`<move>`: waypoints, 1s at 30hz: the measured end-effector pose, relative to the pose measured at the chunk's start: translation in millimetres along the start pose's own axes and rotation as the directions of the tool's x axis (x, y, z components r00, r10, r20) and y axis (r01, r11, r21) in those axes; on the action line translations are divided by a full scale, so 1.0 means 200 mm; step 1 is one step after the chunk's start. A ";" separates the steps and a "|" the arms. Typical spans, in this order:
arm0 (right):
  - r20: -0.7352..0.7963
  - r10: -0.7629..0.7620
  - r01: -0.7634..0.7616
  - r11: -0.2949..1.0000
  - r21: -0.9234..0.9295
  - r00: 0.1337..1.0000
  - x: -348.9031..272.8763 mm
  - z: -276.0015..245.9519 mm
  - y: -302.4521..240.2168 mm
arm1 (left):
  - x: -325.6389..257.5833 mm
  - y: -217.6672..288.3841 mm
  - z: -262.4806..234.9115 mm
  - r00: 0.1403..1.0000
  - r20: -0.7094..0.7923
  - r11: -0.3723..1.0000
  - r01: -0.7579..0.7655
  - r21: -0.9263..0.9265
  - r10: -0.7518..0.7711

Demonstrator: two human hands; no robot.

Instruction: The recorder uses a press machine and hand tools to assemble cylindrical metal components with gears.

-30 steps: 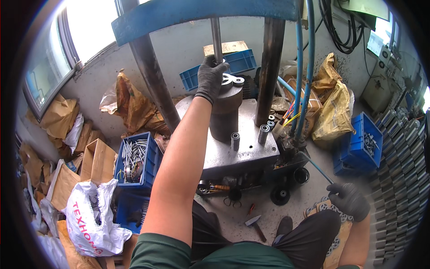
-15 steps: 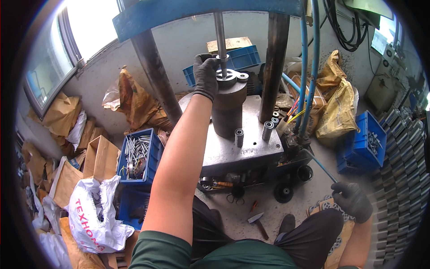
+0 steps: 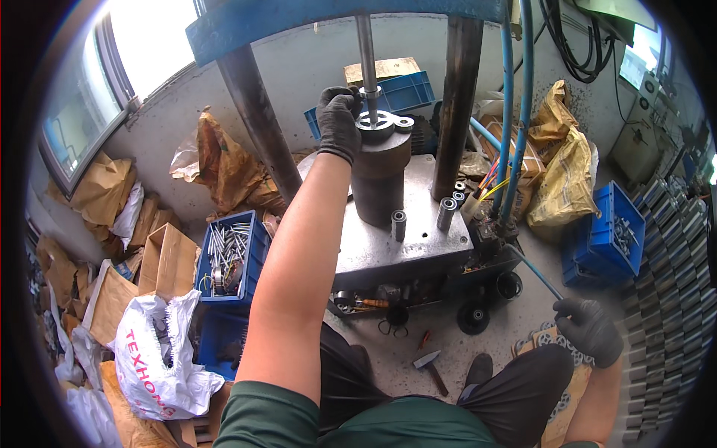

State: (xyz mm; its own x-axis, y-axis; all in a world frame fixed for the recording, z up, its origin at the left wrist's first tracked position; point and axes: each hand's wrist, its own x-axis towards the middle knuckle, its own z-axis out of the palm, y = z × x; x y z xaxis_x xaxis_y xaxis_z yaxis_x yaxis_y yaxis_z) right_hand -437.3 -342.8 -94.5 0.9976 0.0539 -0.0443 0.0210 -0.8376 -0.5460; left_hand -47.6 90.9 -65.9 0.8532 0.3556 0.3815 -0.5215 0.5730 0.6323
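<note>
My gloved left hand is raised to the press, its fingers closed at a small metal ring around the upright steel rod. Right below, a spoked metal wheel part with a small side eye lies on top of a dark steel cylinder. The rod's lower end reaches into the wheel's middle. My gloved right hand, low at the right, grips the end of a thin blue lever that runs up to the press's right side.
Several small bearing-like cylinders stand on the press plate. Two steel posts flank the work. A hammer lies on the floor between my feet. Blue crates, sacks and stacked metal bars surround the press.
The view has shifted slightly. My left hand stays at the ring on the rod, and my right hand keeps its hold on the lever.
</note>
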 end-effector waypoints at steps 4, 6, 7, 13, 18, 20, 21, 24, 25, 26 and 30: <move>0.007 0.020 -0.020 1.000 0.009 1.000 -0.01 0.00 0.01 | 0.01 0.00 -0.02 1.000 0.011 1.000 0.002 0.029 -0.002; 0.014 0.031 -0.031 0.999 0.024 0.999 -0.01 0.01 0.02 | 0.02 -0.01 -0.03 1.000 0.018 0.999 0.007 0.037 -0.008; 0.011 0.022 -0.022 1.000 0.013 1.000 -0.01 0.01 0.03 | 0.02 -0.01 -0.03 1.000 0.027 0.999 0.011 0.045 -0.013; -0.003 -0.009 0.009 1.000 -0.002 1.000 0.00 0.01 0.02 | 0.08 -0.06 -0.08 0.991 0.136 0.996 -0.003 0.094 -0.010; -0.016 0.065 -0.064 0.995 0.076 0.998 -0.01 0.03 -0.01 | 0.03 -0.01 0.00 0.982 0.184 0.973 -0.090 0.214 0.050; -0.028 -0.080 0.079 0.997 -0.023 0.996 -0.03 0.08 -0.05 | 0.03 -0.03 -0.03 0.991 0.120 0.954 -0.085 0.286 0.052; -0.026 -0.085 0.084 0.996 -0.025 0.996 -0.03 0.09 -0.03 | 0.03 -0.03 -0.04 0.992 0.116 0.954 -0.088 0.286 0.057; 0.084 -0.062 0.068 0.995 -0.070 0.995 -0.06 0.10 0.00 | 0.02 -0.03 -0.01 0.977 0.210 0.941 -0.114 0.319 0.048; 0.083 -0.063 0.069 0.995 -0.070 0.995 -0.06 0.08 0.00 | 0.01 -0.03 0.00 0.977 0.210 0.941 -0.115 0.318 0.048; 0.144 -0.048 0.063 0.993 -0.101 0.988 -0.04 0.07 0.00 | 0.00 -0.02 0.01 0.982 0.191 0.946 -0.063 0.317 0.002; 0.097 -0.003 0.010 0.998 -0.068 0.995 -0.02 0.07 -0.04 | -0.05 0.04 0.05 0.981 0.165 0.940 0.043 0.340 -0.105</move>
State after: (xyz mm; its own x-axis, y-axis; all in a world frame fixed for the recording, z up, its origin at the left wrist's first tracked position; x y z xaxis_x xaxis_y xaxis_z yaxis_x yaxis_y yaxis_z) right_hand -442.0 -328.9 -101.7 0.9864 0.1087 -0.1232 0.0351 -0.8721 -0.4882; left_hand -60.8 85.4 -57.9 0.8924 0.1665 0.4195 -0.4511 0.3030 0.8395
